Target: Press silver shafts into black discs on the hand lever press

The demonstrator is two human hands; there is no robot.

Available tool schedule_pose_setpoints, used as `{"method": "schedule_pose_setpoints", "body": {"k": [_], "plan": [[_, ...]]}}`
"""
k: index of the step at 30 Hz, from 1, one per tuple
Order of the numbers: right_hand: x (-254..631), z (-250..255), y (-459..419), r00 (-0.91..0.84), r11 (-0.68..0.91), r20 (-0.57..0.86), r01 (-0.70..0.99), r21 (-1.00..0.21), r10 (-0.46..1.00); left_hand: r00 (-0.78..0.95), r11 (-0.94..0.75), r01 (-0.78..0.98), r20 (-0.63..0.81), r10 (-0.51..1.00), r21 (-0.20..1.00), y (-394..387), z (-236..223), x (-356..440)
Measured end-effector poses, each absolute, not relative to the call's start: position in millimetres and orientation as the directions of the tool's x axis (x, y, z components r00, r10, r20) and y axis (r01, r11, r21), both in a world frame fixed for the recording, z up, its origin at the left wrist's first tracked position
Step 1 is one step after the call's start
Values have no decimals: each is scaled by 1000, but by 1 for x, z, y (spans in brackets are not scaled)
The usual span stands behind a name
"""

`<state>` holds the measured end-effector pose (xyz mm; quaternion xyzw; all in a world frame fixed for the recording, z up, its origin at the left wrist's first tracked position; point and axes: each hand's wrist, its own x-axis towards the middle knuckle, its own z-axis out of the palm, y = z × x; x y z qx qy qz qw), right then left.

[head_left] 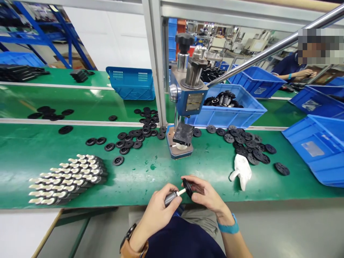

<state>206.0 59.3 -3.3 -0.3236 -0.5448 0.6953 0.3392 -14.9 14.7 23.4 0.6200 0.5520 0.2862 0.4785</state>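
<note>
The left hand (pixel 158 204) has its grip closed around a small dark rod (pixel 171 197) with a white tip that points to the right. The right hand (pixel 204 195) has its grip closed on a black disc (pixel 187 187), pinched by the edge between thumb and fingers. The white tip of the rod sits right at the middle of the disc, touching it or just going in; I cannot tell which. Both hands are close together, just over the near edge of the green surface (pixel 150 172). It looks like the rod and disc are only now being put together, so this piece is not done yet. To the left on the surface lies a neat stack of rods (pixel 67 179) with white tips, none of them with a disc on, so a lot of work looks to be left. More loose black discs (pixel 134 138) are spread out further back on the left, and another heap of discs (pixel 248 145) lies on the right. A small blue press (pixel 185 104) with a long silver handle stands straight ahead of the hands, well apart from them. A white glove (pixel 242 170) lies near the right hand. A blue bin (pixel 228 107) behind the press holds black parts. Another person (pixel 292 68) sits far off at the right.
</note>
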Motion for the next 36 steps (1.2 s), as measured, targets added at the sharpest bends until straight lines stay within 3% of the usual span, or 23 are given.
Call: {"method": "schedule_pose_setpoints", "body": {"k": [3,7,15,24,31,36], "plan": [[209,-3,59,-572,-176,-90,-96,-980,815,236,41,449,-162,958,893,14,25,-16],[213,-4,58,-585,-102,-1,-140,-985,811,235,35,447,-155,960,894,12,30,-17],[214,3,68,-676,22,74,-86,-996,733,255,112,376,-219,942,920,10,36,-23],[199,8,61,-587,-122,-12,-148,-981,810,255,34,527,-196,947,849,0,39,-25],[203,2,52,-621,-228,-130,-80,-970,773,235,102,520,-257,937,848,0,28,-27],[203,3,49,-630,-212,-69,-156,-965,774,249,99,521,-262,932,848,0,32,-28]]}}
